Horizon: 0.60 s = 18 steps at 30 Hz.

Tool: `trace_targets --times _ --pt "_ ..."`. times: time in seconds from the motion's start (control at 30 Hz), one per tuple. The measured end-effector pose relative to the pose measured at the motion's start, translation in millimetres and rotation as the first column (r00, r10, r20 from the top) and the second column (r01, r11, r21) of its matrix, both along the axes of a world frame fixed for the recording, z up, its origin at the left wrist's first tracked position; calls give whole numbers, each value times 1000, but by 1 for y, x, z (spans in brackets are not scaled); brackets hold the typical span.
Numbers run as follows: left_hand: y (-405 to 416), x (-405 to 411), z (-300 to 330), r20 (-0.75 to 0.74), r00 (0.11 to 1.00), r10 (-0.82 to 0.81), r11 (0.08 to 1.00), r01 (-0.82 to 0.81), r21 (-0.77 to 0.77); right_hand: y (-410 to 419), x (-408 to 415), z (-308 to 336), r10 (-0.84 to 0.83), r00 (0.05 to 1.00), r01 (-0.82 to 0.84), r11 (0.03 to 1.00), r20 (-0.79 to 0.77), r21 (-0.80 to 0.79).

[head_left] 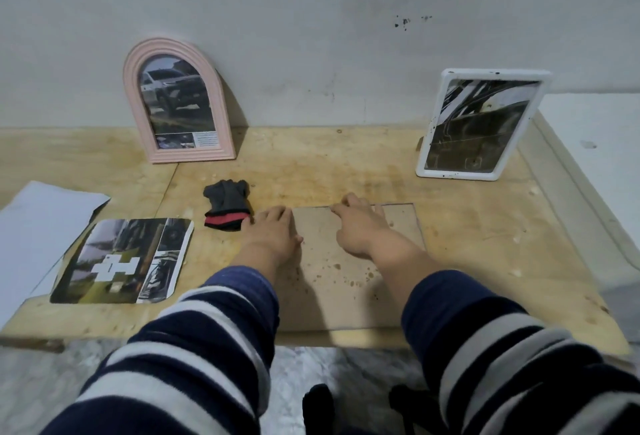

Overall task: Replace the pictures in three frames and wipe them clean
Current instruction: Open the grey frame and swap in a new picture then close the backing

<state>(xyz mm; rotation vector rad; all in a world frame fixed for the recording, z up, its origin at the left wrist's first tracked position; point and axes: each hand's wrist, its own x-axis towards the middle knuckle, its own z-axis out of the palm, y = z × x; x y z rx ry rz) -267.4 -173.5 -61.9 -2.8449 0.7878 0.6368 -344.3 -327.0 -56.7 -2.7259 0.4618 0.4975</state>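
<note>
A brown frame back (332, 278) lies flat on the wooden table (485, 244), face down, in front of me. My left hand (273, 233) rests flat on its left edge. My right hand (360, 226) presses on its far edge, fingers curled at the rim. A pink arched frame (178, 102) with a car picture leans on the wall at the back left. A white rectangular frame (478, 126) stands at the back right. A loose printed picture (124, 261) lies at the left. A dark cloth with a red band (228, 204) sits just beyond my left hand.
White paper sheets (38, 226) lie under and beside the loose picture at the table's left edge. The grey wall (311, 36) closes the back. A white surface (595, 143) adjoins the table on the right. The floor shows below the front edge.
</note>
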Motion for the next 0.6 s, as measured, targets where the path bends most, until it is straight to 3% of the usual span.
trace_targets --times 0.13,0.23,0.6 --pt "1 3 2 -43 999 -1 999 3 54 17 12 -1 64 986 -80 991 -155 -104" --pt "1 5 8 -46 998 -30 996 34 82 22 20 2 39 965 -63 994 -261 -87" --pt "5 5 9 -101 994 -39 996 47 73 30 23 6 50 939 -119 975 -340 -186"
